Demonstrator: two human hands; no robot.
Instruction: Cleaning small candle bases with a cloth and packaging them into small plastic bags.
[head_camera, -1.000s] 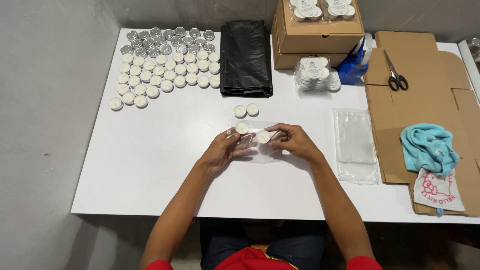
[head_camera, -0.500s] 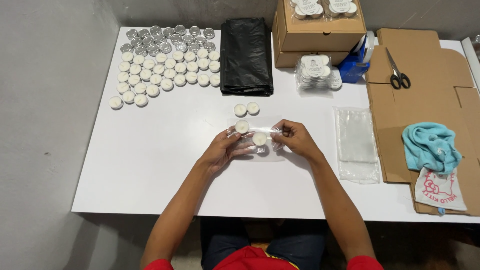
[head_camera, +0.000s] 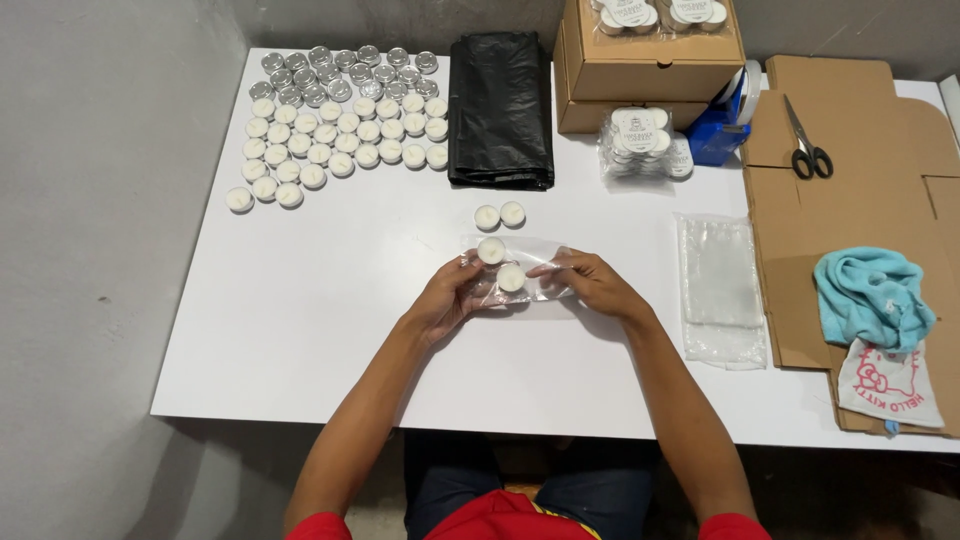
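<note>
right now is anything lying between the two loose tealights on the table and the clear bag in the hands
Nothing visible does. The two loose tealights sit on bare white table just beyond the clear bag, which the left hand and right hand hold. The black bag lies farther back, off that path.

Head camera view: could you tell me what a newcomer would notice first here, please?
Probably the two hands at the table's middle: the left hand and right hand hold a clear plastic bag with two white tealight candles in it. Next, the big spread of tealight candles at the far left, beside a folded black plastic bag. Scissors lie on flat cardboard at the right.
</note>
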